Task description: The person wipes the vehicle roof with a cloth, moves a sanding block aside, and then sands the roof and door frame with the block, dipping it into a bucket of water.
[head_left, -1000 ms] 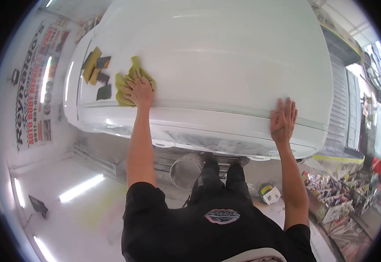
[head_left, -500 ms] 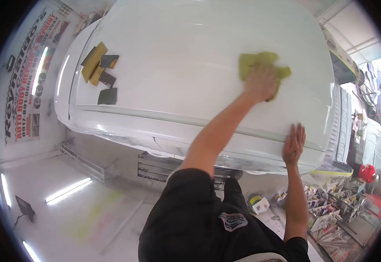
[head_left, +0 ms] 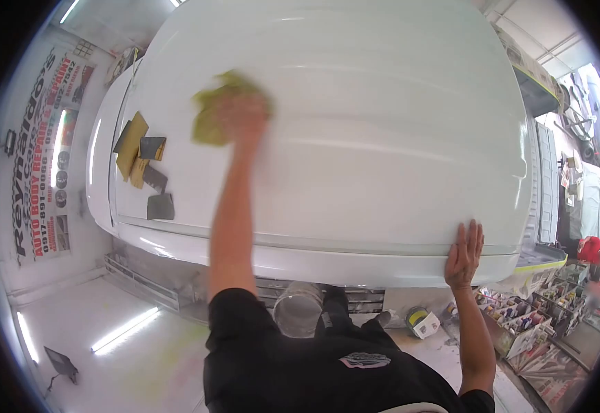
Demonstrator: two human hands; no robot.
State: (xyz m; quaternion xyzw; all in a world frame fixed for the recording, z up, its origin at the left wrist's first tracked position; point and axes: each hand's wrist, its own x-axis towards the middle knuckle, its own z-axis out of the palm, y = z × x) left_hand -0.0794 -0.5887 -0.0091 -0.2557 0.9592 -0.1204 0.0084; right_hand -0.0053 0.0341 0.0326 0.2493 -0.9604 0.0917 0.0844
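My left hand [head_left: 245, 113], smeared by motion, presses a yellow-green cloth [head_left: 212, 113] against the white vehicle roof [head_left: 369, 179], left of its middle. The cloth is bunched under and around the fingers. Down at the right, my right hand [head_left: 465, 255] lies with fingers stretched on the near edge of the roof, holding nothing. Several pieces of sandpaper [head_left: 161, 206], some dark grey and some tan, lie on the roof to the left of the cloth.
Below the roof edge stands a clear bucket [head_left: 296, 310] near my legs. A tin with a yellow band [head_left: 420, 320] is on the floor. Racks crowded with small containers [head_left: 520, 320] fill the lower right. A lettered banner [head_left: 48, 158] hangs on the left wall.
My left hand has swept the cloth far to the left across the roof, towards the sandpaper. My right hand stays on the near edge. The view has shifted, and the bucket now shows.
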